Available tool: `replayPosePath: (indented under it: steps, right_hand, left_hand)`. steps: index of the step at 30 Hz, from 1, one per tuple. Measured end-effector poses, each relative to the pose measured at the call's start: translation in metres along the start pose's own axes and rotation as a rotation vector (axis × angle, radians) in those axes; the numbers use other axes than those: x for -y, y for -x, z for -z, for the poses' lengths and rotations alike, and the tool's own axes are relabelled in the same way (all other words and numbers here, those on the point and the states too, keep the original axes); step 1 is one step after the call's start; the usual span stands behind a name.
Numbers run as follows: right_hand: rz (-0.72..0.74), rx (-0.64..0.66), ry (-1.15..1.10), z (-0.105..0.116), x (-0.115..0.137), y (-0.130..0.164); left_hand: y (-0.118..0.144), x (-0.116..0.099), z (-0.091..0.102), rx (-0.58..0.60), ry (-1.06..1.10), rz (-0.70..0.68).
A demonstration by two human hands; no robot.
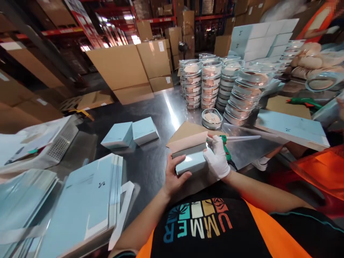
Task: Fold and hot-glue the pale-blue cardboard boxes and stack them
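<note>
A small pale blue box (pixel 190 163) with its lid flap (pixel 188 142) raised sits at the near edge of the steel table (pixel 150 157). My bare left hand (pixel 174 175) grips the box's left end. On the box's right end rests my right hand (pixel 218 157), in a white glove, and it also holds a green glue gun (pixel 227 152) whose clear glue stick points right.
Two closed blue boxes (pixel 131 134) lie to the left. Flat blue box blanks (pixel 80 200) are stacked at the near left. Stacks of clear round containers (pixel 215 86) stand behind, one single (pixel 212 118) in front. A co-worker in orange (pixel 317 168) sits on the right.
</note>
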State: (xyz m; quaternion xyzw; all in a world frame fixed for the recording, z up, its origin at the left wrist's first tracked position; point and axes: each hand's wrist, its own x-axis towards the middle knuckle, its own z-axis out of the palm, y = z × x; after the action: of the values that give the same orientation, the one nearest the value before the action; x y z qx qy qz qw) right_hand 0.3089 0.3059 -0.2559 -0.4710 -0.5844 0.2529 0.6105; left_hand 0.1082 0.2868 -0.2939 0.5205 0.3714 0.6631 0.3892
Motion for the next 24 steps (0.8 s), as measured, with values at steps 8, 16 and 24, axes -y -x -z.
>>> replayPosePath:
  steps: [8, 16, 24]
  right_hand:
    - [-0.414, 0.267, 0.849, 0.084, -0.022, -0.050]
    - [-0.570, 0.358, 0.851, 0.094, -0.040, -0.054]
    - [-0.073, -0.134, 0.402, 0.093, 0.003, -0.047]
  left_hand:
    - [-0.023, -0.003, 0.008, 0.014, -0.208, -0.186]
    - [-0.035, -0.026, 0.001, -0.066, -0.115, -0.083]
    - [-0.037, -0.042, -0.004, -0.051, -0.038, -0.080]
